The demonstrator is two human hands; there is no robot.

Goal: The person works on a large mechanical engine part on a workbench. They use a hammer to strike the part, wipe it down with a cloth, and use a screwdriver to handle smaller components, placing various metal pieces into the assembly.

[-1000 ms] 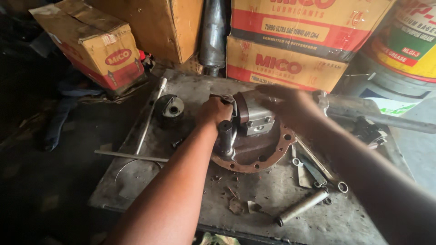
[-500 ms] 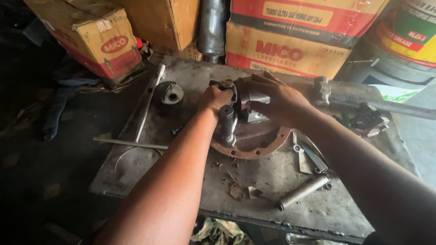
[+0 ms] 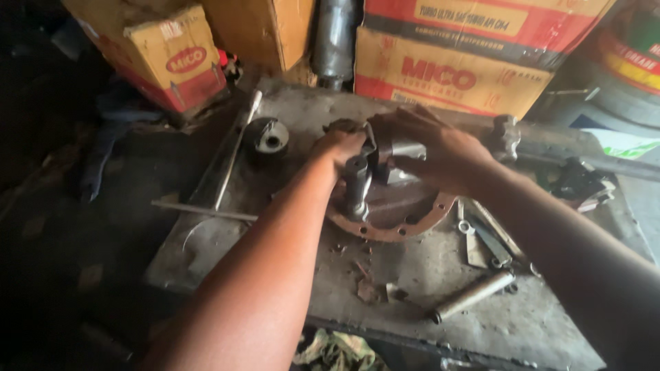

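Differential housing [image 3: 385, 206] sits gripped by both left hand [image 3: 342, 148] and right hand [image 3: 433, 154]; a steady, even hold suits it best

— Where did the camera sit?

— On the person's head. It was the only view, looking steeply down and forward over both forearms at the desk [image 3: 440, 275].

— How close was it?

— Near: the arms filled the lower frame, and the hands [image 3: 440, 151] met around mid-picture. The cardboard boxes [image 3: 447, 75] behind the desk ran along the top edge, cut off, and dark floor showed at left.
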